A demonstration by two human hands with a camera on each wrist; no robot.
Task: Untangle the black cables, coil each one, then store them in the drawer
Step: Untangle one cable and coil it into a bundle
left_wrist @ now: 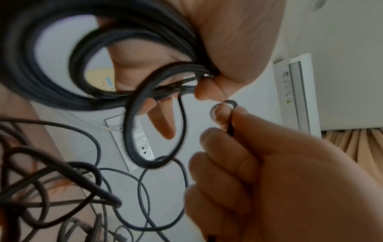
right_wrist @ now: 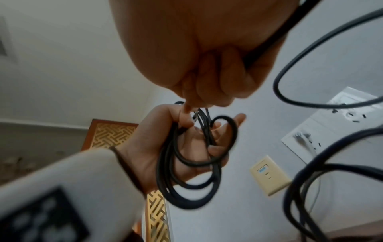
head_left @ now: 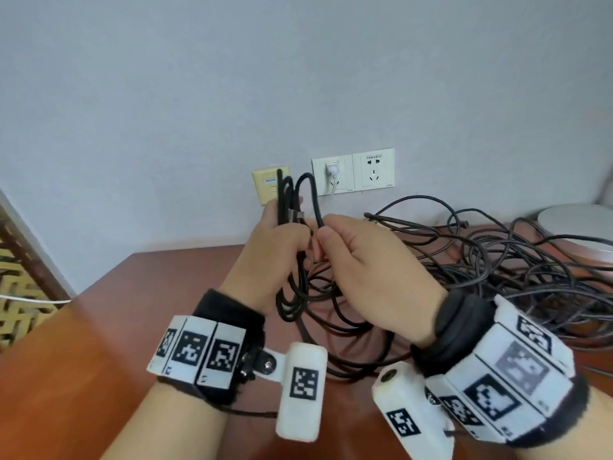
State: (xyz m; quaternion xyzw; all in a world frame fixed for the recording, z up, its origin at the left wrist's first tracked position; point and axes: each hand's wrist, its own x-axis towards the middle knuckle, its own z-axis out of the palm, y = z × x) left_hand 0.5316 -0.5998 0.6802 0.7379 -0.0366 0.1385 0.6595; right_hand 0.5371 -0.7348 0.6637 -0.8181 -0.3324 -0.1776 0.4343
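Note:
My left hand (head_left: 275, 240) is raised above the table and grips a small coil of black cable (head_left: 289, 307), whose loops hang below the fist and stick up above it. A metal plug (head_left: 297, 214) shows at its fingers. My right hand (head_left: 365, 270) is right beside it and pinches a strand of the same cable (head_left: 316, 207) between thumb and forefinger. The left wrist view shows the coil (left_wrist: 41, 91) in my left hand (left_wrist: 234, 41) and the pinched strand (left_wrist: 230, 124) in my right hand (left_wrist: 269, 180). In the right wrist view the coil (right_wrist: 165, 180) lies across my left palm (right_wrist: 149, 147). No drawer is in view.
A large tangle of black cables (head_left: 514, 260) covers the right part of the brown table (head_left: 99, 327). Wall sockets (head_left: 353, 172) and a beige plate (head_left: 265, 187) sit on the wall behind my hands. A white round object (head_left: 577, 227) stands at the far right.

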